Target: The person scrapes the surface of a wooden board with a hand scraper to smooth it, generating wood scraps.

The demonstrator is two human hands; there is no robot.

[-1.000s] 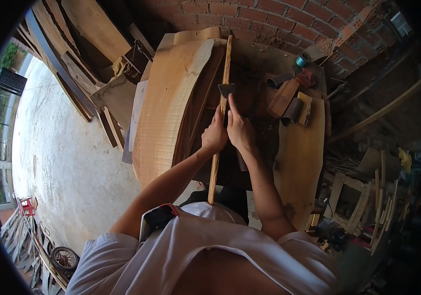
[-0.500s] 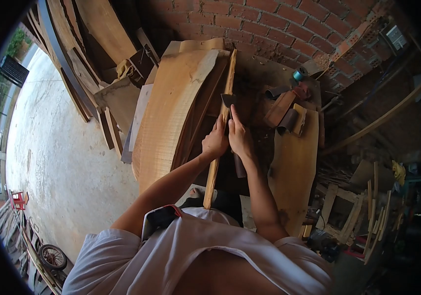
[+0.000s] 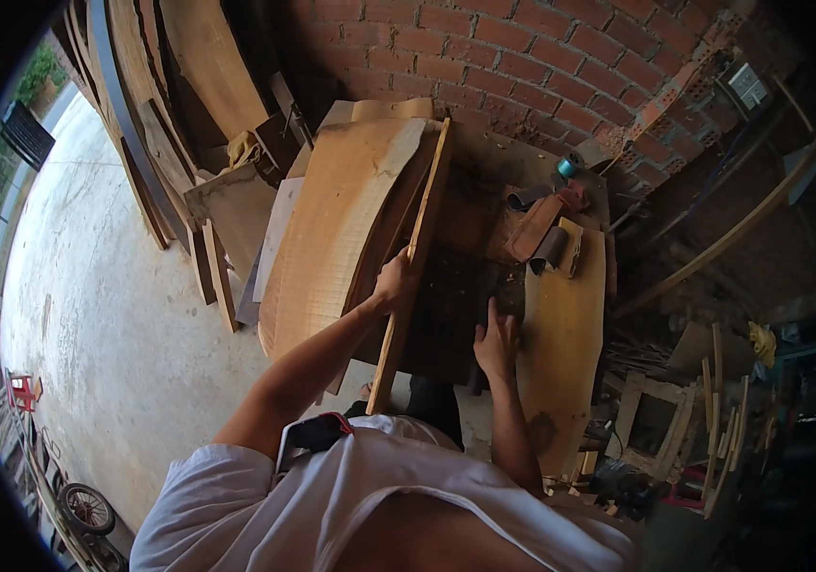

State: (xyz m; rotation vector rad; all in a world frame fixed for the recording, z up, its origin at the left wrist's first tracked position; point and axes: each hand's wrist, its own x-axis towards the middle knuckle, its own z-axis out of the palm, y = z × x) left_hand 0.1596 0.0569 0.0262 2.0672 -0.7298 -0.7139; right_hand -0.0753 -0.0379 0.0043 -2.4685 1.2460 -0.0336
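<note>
A long, narrow wooden strip (image 3: 416, 250) slants from my lap up over the dark bench. My left hand (image 3: 393, 282) is wrapped round its middle. Right of the strip, my right hand (image 3: 497, 345) is over the dark bench top, apart from the strip. Its index finger points forward and the other fingers are curled; a dark shape at the fingers blends into the bench and I cannot make it out. A large pale board (image 3: 332, 210) lies left of the strip.
Another board (image 3: 561, 353) is on the right, with a dark curled sheet (image 3: 548, 250) on it. A blue roll (image 3: 570, 167) sits near the brick wall (image 3: 522, 57). Boards (image 3: 213, 67) lean at the upper left. A wheel (image 3: 87, 508) shows at the lower left.
My right hand has come off the strip and moved back and to the right. My left hand has shifted slightly left with the strip. The dark blade no longer rests on the wood.
</note>
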